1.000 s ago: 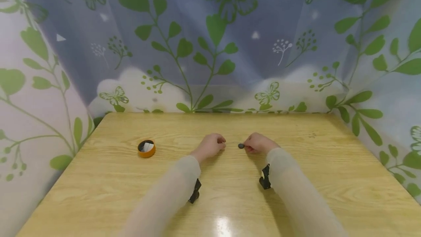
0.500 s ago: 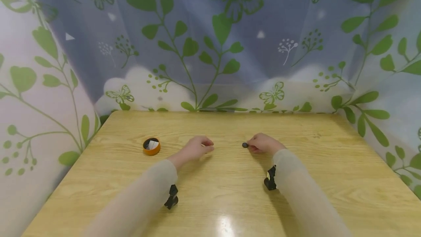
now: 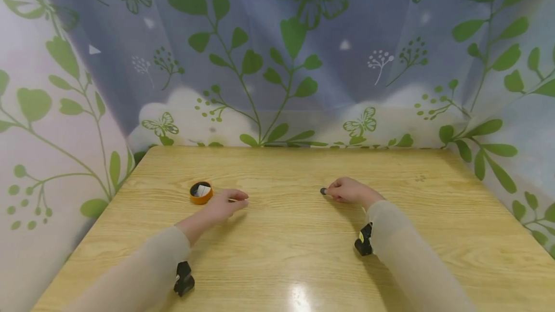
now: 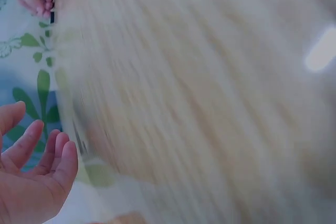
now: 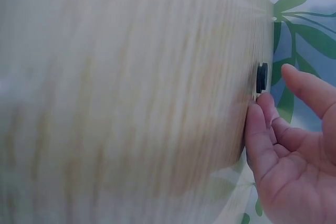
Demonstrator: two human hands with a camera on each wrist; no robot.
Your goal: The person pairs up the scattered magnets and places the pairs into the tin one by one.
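My left hand [image 3: 223, 205] is over the left part of the table, just right of a small orange round container [image 3: 201, 200] with a dark inside and white pieces in it. In the left wrist view the left fingers [image 4: 64, 163] are spread and loosely bent, with nothing between them. My right hand [image 3: 349, 190] rests low at the table's centre right, fingertips right at a small black disc [image 3: 323, 190]. The right wrist view shows the disc [image 5: 261, 78] flat on the wood, just beyond the fingertips, with the thumb [image 5: 299, 82] apart from it.
The wooden table [image 3: 277, 240] reaches back to a blue and white curtain [image 3: 243, 76] with green leaves and butterflies. Black wrist cameras are strapped below both sleeves, the left camera [image 3: 184, 278] and the right camera [image 3: 364, 240].
My left hand has moved left, from near the black disc to beside the orange container, its fingers loosening. The right hand stays by the disc and has shifted slightly right.
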